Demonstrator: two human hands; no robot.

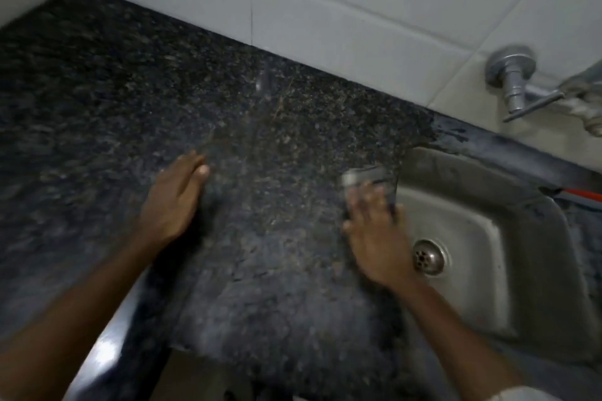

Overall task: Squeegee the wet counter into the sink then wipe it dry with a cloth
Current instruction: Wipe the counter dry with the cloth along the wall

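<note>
The dark speckled granite counter [277,114] fills most of the view. A steel sink [472,205] with a round drain [428,257] is set into it on the right. My right hand [374,231] is at the sink's left rim, gripping a blurred grey and dark tool, apparently the squeegee [365,177], whose head lies at the counter's edge by the basin. My left hand [176,195] lies flat on the counter, fingers stretched forward, holding nothing. No cloth is in view.
White wall tiles [325,10] run along the back of the counter. A chrome tap [514,81] sticks out of the wall above the sink's far side. A red-orange strip [583,195] shows beyond the sink. The counter's front edge [136,329] runs under my left forearm.
</note>
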